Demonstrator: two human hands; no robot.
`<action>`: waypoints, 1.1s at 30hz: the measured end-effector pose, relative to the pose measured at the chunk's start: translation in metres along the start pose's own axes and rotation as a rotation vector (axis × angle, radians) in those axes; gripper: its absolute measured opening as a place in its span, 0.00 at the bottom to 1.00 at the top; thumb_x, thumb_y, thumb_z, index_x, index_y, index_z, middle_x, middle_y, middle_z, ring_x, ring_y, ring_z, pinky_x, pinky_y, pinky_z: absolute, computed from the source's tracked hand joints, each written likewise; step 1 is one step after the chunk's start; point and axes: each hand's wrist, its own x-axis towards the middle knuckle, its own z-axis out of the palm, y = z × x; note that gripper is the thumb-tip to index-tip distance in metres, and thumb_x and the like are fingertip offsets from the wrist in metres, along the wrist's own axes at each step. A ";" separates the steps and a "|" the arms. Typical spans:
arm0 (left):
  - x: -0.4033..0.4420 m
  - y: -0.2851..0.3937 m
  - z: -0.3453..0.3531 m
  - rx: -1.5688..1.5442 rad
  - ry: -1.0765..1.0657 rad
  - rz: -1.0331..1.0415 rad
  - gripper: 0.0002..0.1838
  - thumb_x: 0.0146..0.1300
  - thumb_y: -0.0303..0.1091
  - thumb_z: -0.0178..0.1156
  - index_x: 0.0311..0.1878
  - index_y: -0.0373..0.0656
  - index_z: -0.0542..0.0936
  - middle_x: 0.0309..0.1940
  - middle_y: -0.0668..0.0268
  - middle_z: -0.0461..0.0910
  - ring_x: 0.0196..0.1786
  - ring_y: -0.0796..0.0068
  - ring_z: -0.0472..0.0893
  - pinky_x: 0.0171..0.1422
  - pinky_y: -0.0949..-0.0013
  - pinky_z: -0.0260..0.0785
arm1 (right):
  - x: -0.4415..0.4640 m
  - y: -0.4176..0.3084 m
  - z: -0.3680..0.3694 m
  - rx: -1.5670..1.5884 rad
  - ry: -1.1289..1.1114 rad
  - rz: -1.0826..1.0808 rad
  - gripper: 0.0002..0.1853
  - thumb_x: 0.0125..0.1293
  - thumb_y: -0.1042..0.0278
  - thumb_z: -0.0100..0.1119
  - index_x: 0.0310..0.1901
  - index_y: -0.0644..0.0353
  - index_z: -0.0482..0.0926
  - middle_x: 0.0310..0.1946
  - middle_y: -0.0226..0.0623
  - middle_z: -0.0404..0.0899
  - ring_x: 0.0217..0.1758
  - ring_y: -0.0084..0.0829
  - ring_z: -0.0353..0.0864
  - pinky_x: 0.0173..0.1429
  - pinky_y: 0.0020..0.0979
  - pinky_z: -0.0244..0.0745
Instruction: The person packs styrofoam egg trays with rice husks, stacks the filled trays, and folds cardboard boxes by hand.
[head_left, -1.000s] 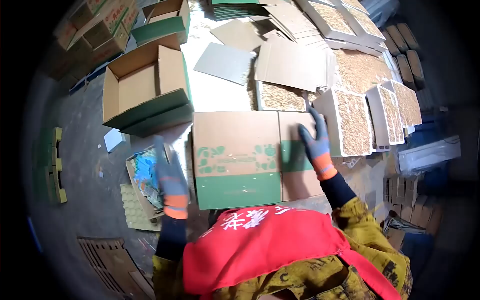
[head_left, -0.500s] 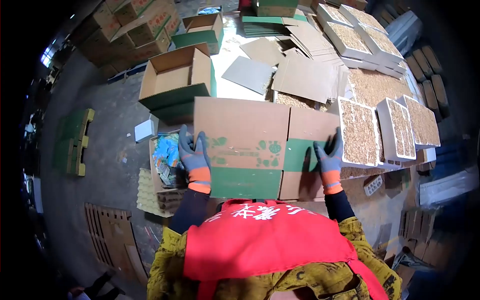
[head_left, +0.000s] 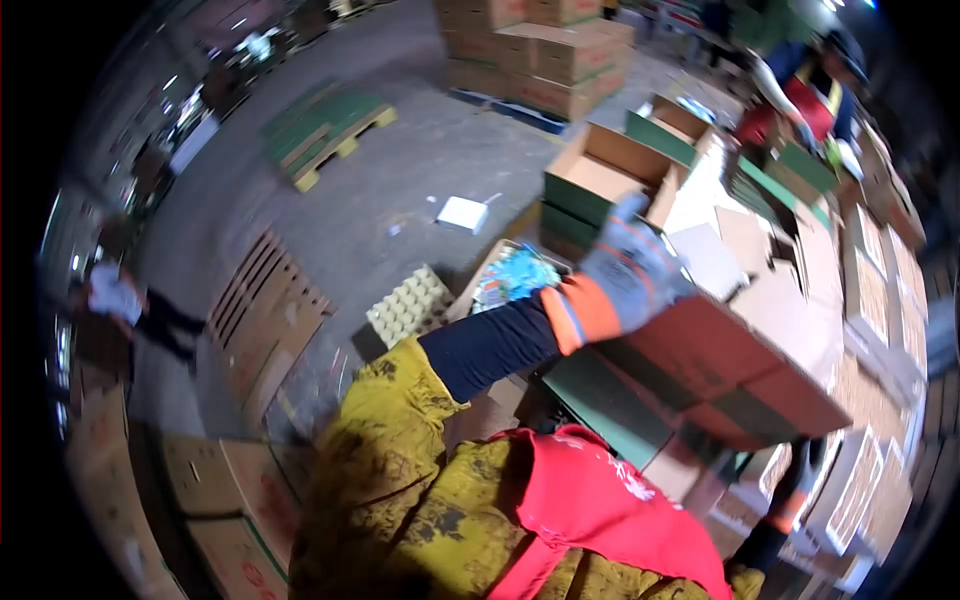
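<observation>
A brown cardboard box [head_left: 730,360] with green bands is tilted in front of me, a green flap [head_left: 610,405] showing below it. My left hand [head_left: 630,270], in a grey glove with an orange cuff, grips its upper left end with the thumb pointing up. At the opposite lower right corner my right hand [head_left: 808,465] holds the box; its fingers are dark and partly hidden. Just left of my left hand, a carton holds blue printed packets [head_left: 520,275].
Open boxes [head_left: 610,170] stand beyond my left hand, and loose cardboard sheets [head_left: 790,290] lie on the table. White trays [head_left: 850,500] line the right side. A co-worker [head_left: 810,95] is at the far end. Another person [head_left: 130,300] is at far left, near a pallet [head_left: 325,130].
My view has swung left and tilted. The box, upright and facing me before, now slants, with its green flap showing below. Both hands remain at its ends.
</observation>
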 end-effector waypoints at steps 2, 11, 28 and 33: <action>-0.002 -0.003 -0.007 -0.069 -0.051 0.080 0.08 0.56 0.45 0.56 0.33 0.57 0.82 0.26 0.67 0.79 0.36 0.64 0.78 0.59 0.57 0.60 | -0.003 -0.042 0.021 -0.153 0.344 -0.090 0.26 0.70 0.69 0.47 0.67 0.67 0.57 0.66 0.41 0.61 0.67 0.32 0.60 0.69 0.32 0.54; 0.032 -0.062 -0.015 -1.041 -0.980 0.076 0.20 0.57 0.49 0.63 0.46 0.45 0.83 0.39 0.66 0.84 0.40 0.78 0.78 0.47 0.72 0.69 | -0.016 -0.198 0.162 -1.145 -0.151 -0.754 0.35 0.56 0.55 0.58 0.65 0.61 0.63 0.64 0.48 0.63 0.68 0.49 0.59 0.73 0.47 0.45; 0.000 0.008 -0.023 -0.748 -0.311 -0.137 0.27 0.48 0.62 0.62 0.27 0.43 0.76 0.23 0.55 0.77 0.29 0.56 0.78 0.34 0.59 0.68 | -0.054 -0.202 0.091 -0.400 -0.721 -0.378 0.15 0.43 0.74 0.62 0.37 0.62 0.76 0.55 0.54 0.71 0.65 0.55 0.64 0.67 0.46 0.57; 0.025 0.008 0.065 -1.419 -0.894 -0.306 0.36 0.57 0.70 0.49 0.38 0.40 0.81 0.27 0.63 0.81 0.31 0.69 0.79 0.38 0.67 0.72 | -0.009 -0.152 0.119 -0.052 -0.640 0.191 0.33 0.52 0.67 0.66 0.59 0.70 0.66 0.54 0.46 0.74 0.56 0.34 0.74 0.58 0.32 0.69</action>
